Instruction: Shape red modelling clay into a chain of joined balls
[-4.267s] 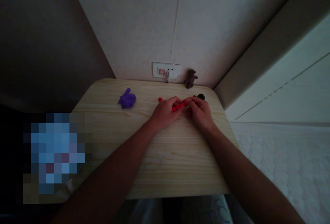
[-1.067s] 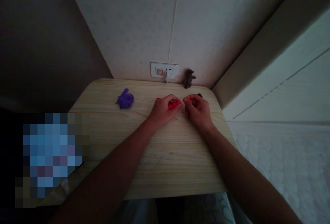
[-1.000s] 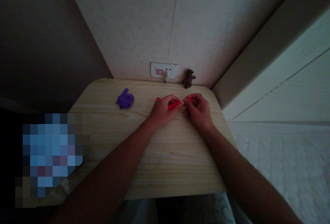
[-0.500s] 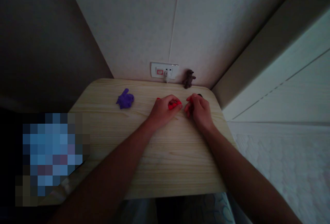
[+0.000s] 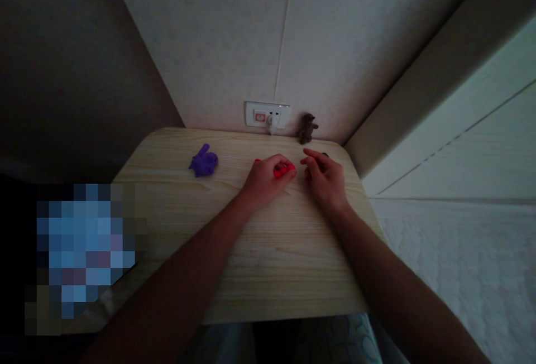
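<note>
My left hand [image 5: 268,177] is closed around a red piece of modelling clay [image 5: 285,171], held between thumb and fingers just over the table. Part of the clay is hidden inside the hand. Facing it on the right, my right hand [image 5: 326,177] has its index finger stretched out and its thumb apart from it; nothing shows between them. A small red clay bit [image 5: 257,161] peeks out behind my left hand. Behind my right hand a dark lump [image 5: 325,154] is mostly covered.
On the wooden table [image 5: 268,274] lies a purple clay figure [image 5: 204,162] at the left. A brown clay figure [image 5: 307,128] stands by the wall at the back right. A wall socket [image 5: 267,116] with a plug is behind. At lower left a patch is pixelated.
My hands have come apart since the oldest frame, where both touched the red clay. The right fingers have let go of the red bit they pinched and opened; the left hand keeps its hold.
</note>
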`<state>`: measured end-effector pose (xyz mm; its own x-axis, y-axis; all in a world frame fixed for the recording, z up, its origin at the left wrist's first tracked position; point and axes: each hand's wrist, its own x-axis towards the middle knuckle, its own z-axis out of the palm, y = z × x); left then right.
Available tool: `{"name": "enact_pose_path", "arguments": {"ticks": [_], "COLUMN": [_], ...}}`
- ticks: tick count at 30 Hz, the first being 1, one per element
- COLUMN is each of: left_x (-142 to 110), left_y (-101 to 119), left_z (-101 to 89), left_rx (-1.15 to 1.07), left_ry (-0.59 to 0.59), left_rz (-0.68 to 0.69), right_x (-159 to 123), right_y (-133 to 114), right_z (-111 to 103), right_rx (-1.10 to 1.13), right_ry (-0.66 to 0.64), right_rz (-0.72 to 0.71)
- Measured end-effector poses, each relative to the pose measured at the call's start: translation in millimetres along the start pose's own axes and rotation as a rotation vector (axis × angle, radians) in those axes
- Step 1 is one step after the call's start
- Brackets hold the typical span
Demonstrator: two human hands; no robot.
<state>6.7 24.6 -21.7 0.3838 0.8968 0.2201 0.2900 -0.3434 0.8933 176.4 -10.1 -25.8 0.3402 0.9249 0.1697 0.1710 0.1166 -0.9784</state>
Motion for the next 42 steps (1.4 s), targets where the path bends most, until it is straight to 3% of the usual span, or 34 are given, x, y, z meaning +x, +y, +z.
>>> {"name": "enact_pose_path", "arguments": {"ticks": [7, 15, 27, 42], "left_x": [0, 0, 1, 0], "left_y": [0, 1, -2, -1], "left_z": [0.7, 0.9, 1.5, 1.3], "left_rx": [0.015, 0.01, -0.005, 0.001], "left_ry": [0.004, 0.001, -0.003, -0.001], "left_rz": [-0.018, -0.006, -0.007, -0.015], "right_x": [-2, -6, 1, -2], "right_y": [-3, -13, -3, -10], "right_z": [3, -2, 0, 2], "right_rx": [0.105, -0.084, 0.095, 0.086], "right_ry": [0.013, 0.049, 0.042, 0.016], "right_rz": [0.041, 0.008, 0.026, 0.035]}}
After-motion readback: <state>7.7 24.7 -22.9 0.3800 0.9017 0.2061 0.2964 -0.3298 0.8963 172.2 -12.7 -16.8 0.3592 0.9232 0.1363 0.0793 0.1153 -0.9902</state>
